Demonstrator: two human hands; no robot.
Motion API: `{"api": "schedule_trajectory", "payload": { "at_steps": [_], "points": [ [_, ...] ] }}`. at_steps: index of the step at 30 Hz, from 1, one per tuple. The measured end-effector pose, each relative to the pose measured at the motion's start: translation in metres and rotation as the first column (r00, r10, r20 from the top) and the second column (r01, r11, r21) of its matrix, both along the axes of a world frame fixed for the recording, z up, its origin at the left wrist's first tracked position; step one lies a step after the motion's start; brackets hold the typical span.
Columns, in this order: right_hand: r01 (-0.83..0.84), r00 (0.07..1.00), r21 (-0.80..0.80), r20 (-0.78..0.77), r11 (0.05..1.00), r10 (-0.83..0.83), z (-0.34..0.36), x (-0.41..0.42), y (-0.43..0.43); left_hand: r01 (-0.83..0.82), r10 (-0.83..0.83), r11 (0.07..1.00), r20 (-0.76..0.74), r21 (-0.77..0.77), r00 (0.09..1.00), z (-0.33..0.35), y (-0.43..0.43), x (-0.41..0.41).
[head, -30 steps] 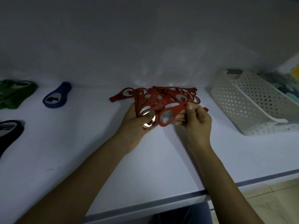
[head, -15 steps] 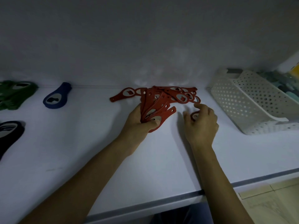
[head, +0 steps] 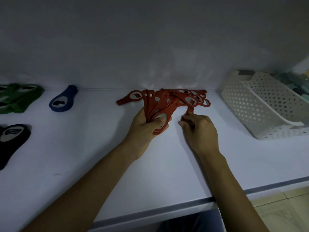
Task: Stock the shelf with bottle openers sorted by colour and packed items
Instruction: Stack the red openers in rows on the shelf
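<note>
Head view looks down on a dim white shelf (head: 83, 156), and the gloom swallows a good deal of detail. Near the back edge, about midway along, the left hand (head: 147, 124) grips a fanned bundle of red bottle openers (head: 160, 108), thumb pressed over the round head of the front one; they overlap too much to count. Just beside it, the right hand (head: 200, 129) pinches a single red opener (head: 190, 110) in curled fingertips. Only the handle end pokes out above the knuckles, the rest hidden by the hand. Behind both hands a loose red pile (head: 189, 97) lies against the back edge, so tangled that one piece runs into the next. One stray red opener (head: 132, 97) sticks out of it toward the left.

Further left along the back edge lies a blue opener (head: 62, 101), then a heap of green openers (head: 18, 99) cut off by the frame at the back left corner. A black opener (head: 11, 139) sits at the left edge, partly out of frame and mostly shadow. Toward the right end stands a white perforated basket (head: 260, 108), its right side cropped; pale teal shapes past its rim are too blurred to name
</note>
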State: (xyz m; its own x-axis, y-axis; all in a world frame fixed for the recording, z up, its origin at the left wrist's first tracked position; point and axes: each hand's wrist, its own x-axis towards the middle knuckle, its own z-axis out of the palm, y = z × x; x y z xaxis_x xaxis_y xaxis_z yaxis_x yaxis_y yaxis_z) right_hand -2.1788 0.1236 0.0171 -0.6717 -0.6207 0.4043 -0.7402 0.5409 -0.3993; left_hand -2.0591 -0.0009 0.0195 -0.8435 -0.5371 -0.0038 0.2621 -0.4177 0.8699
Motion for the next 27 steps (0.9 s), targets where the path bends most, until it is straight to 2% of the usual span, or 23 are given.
{"api": "schedule_trajectory", "payload": {
  "at_steps": [4, 6, 8, 9, 10, 11, 13, 14, 17, 19, 21, 27],
  "points": [
    [-0.103, 0.993, 0.002, -0.053, 0.995, 0.103, 0.002, 0.004, -0.003, 0.031, -0.03, 0.998, -0.011, 0.047, 0.999, 0.002, 0.0, 0.002],
    [-0.171, 0.985, -0.16, -0.028, 0.972, 0.169, 0.007, 0.011, -0.005, 0.055, -0.055, 0.996, 0.0, 0.064, 0.998, 0.004, -0.001, 0.003],
    [-0.135, 0.928, -0.383, 0.275, 0.914, 0.252, 0.018, 0.021, -0.008, 0.051, -0.051, 0.999, 0.003, 0.007, 0.999, 0.007, 0.002, 0.004],
    [-0.113, 0.838, -0.434, 0.442, 0.894, 0.321, 0.024, 0.026, -0.011, 0.044, -0.043, 0.996, 0.015, -0.074, 0.999, 0.008, 0.006, 0.005],
    [-0.113, 0.754, -0.446, 0.543, 0.888, 0.369, 0.027, 0.032, -0.015, 0.038, -0.029, 0.978, 0.048, -0.205, 0.998, 0.009, 0.01, 0.007],
    [-0.121, 0.687, -0.459, 0.601, 0.88, 0.409, 0.03, 0.039, -0.018, 0.038, 0.0, 0.927, 0.102, -0.372, 0.995, 0.011, 0.014, 0.008],
    [-0.101, 0.639, -0.54, 0.609, 0.835, 0.471, 0.034, 0.052, -0.023, 0.053, 0.115, 0.745, 0.205, -0.665, 0.972, 0.012, 0.016, 0.014],
    [-0.095, 0.645, -0.578, 0.584, 0.811, 0.492, 0.034, 0.057, -0.025, 0.065, 0.174, 0.666, 0.24, -0.743, 0.955, 0.013, 0.015, 0.018],
    [-0.17, 0.616, -0.599, 0.555, 0.782, 0.559, 0.028, 0.073, -0.027, 0.075, 0.283, 0.561, 0.277, -0.824, 0.918, 0.012, 0.01, 0.038],
    [-0.195, 0.645, -0.542, 0.557, 0.817, 0.523, 0.025, 0.082, -0.03, 0.082, 0.331, 0.538, 0.3, -0.839, 0.895, 0.009, 0.009, 0.049],
    [-0.186, 0.666, -0.515, 0.56, 0.837, 0.493, 0.025, 0.087, -0.034, 0.123, 0.391, 0.471, 0.332, -0.874, 0.858, 0.006, 0.009, 0.053],
    [-0.03, 0.538, -0.528, 0.707, 0.849, 0.459, 0.032, 0.1, -0.05, 0.108, 0.575, 0.26, 0.243, -0.96, 0.781, 0.006, 0.014, 0.05]
  ]
}}
